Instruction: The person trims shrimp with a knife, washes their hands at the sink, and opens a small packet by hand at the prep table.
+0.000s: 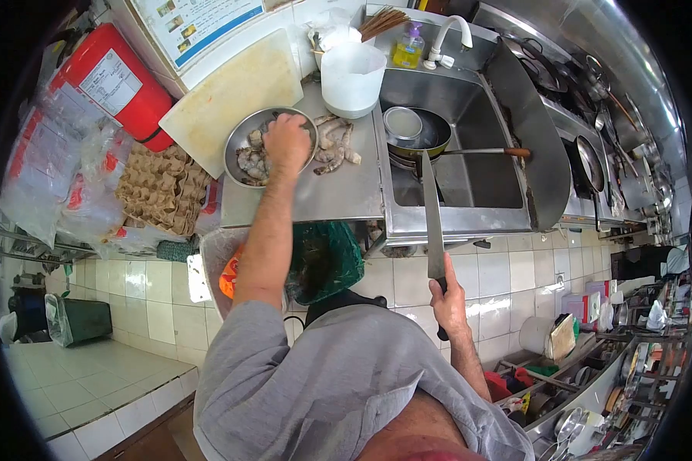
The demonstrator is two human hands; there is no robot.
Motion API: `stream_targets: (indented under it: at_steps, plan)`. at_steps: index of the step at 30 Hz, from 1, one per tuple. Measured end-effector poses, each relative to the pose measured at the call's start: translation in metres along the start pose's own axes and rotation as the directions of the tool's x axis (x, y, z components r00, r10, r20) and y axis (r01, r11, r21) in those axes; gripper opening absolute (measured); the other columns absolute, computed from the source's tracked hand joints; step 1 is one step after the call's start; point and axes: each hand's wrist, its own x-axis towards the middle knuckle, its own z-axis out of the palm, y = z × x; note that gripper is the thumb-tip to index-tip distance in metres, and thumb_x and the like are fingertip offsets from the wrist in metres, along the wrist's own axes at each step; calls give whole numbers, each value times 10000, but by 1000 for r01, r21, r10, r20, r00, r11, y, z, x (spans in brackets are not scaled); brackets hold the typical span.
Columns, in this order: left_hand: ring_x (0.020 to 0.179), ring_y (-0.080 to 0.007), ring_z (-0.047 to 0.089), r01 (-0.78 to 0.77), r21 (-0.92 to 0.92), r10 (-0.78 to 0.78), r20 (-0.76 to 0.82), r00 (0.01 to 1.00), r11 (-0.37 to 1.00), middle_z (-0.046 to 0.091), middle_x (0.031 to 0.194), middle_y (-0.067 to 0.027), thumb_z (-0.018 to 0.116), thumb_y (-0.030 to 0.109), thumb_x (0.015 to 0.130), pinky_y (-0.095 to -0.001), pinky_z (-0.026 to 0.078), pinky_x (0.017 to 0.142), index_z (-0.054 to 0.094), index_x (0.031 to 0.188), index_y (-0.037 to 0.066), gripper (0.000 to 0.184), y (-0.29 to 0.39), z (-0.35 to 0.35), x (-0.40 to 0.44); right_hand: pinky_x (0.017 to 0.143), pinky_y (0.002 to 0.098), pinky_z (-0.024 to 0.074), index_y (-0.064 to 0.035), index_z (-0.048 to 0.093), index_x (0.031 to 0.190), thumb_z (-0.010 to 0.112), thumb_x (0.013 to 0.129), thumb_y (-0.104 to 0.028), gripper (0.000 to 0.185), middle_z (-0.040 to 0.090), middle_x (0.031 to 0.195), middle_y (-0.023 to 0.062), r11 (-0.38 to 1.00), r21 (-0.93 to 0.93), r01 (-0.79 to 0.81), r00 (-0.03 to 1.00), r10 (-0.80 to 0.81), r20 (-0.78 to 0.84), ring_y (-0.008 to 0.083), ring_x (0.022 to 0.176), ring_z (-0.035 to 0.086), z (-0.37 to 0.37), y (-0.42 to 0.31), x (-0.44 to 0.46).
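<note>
My left hand reaches down into a round metal bowl on the steel counter, its fingers curled and pressed together over the prawns inside. What those fingers hold is hidden under the hand. To the right of the bowl, several more prawns lie directly on the counter. My right hand is wrapped round the dark handle of a long, broad-bladed knife. The blade points away from me, over the front edge of the sink.
A white tub and a cutting board stand behind the bowl. Right of the counter, the sink holds a pan with its handle sticking out. A green-lined bin stands below. Egg trays and a fire extinguisher are left.
</note>
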Motion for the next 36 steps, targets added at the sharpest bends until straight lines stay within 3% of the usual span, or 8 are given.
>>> stream_targets:
  at_steps: [3, 10, 12, 16, 22, 29, 32, 36]
  plan:
    - [1022, -317, 611, 120, 265, -250, 539, 804, 957, 652, 1058, -128, 666, 208, 793, -462, 485, 848, 652, 1023, 103, 254, -32, -2, 10, 840, 399, 503, -121, 228, 1484, 553, 899, -22, 677, 615, 1093, 267, 1000, 5, -17, 1000, 17, 20, 343, 976, 634, 3, 1, 2]
    - [1073, -364, 597, 212, 161, -266, 537, 801, 964, 641, 1087, -210, 698, 272, 791, -472, 497, 886, 600, 1122, 37, 417, -45, 16, -2, 501, 283, 456, -198, 207, 1503, 538, 910, -17, 702, 545, 719, 53, 993, 4, 122, 992, -122, 26, 107, 537, 482, 16, -5, 11]
    - [1044, -379, 607, 221, 152, -268, 533, 802, 963, 636, 1083, -227, 711, 290, 770, -471, 503, 881, 593, 1130, 33, 458, -44, 17, -2, 893, 379, 490, -146, 241, 1483, 553, 909, -27, 664, 608, 1138, 254, 999, 44, -18, 994, 13, 111, 310, 1027, 623, 16, -13, 12]
    - [976, -373, 630, 296, 118, -316, 477, 820, 948, 652, 1025, -213, 718, 281, 737, -456, 509, 839, 598, 1082, 36, 440, -53, 28, -2, 899, 380, 486, -142, 249, 1480, 557, 906, -27, 662, 603, 1157, 248, 997, 78, -11, 994, 2, 113, 304, 1045, 616, 21, -9, 13]
    - [796, -317, 628, 57, -443, -55, 17, 998, 895, 652, 869, -165, 736, 169, 679, -392, 491, 733, 598, 950, 34, 333, -30, -23, 16, 505, 279, 454, -186, 225, 1498, 548, 903, -18, 698, 530, 699, 42, 983, 110, 148, 988, -153, 37, 105, 537, 485, 24, 10, 17]
    - [784, -84, 556, 433, -597, 218, 722, 656, 675, 608, 836, 11, 636, -14, 717, -234, 453, 704, 606, 942, 25, 230, 26, 0, -8, 498, 276, 443, -194, 232, 1497, 561, 901, -27, 701, 509, 658, 24, 987, 134, 84, 994, -94, 64, 96, 526, 481, 24, 8, 20]
    - [813, -120, 561, 312, -643, 450, 735, 507, 699, 613, 934, -41, 618, -23, 716, -260, 464, 735, 608, 971, 14, 257, 22, 67, -36, 783, 350, 508, -177, 246, 1486, 574, 904, -50, 681, 649, 1031, 203, 983, 173, -57, 986, 28, 165, 249, 856, 640, 24, 1, 20]
    - [869, -193, 585, -22, -573, 388, 525, 757, 819, 582, 1056, -110, 629, 4, 735, -313, 480, 776, 605, 1014, 3, 280, 44, 79, -68, 472, 268, 421, -209, 245, 1493, 561, 914, -36, 683, 486, 637, 11, 956, 280, -85, 981, 31, 190, 89, 495, 467, 32, 15, 22]
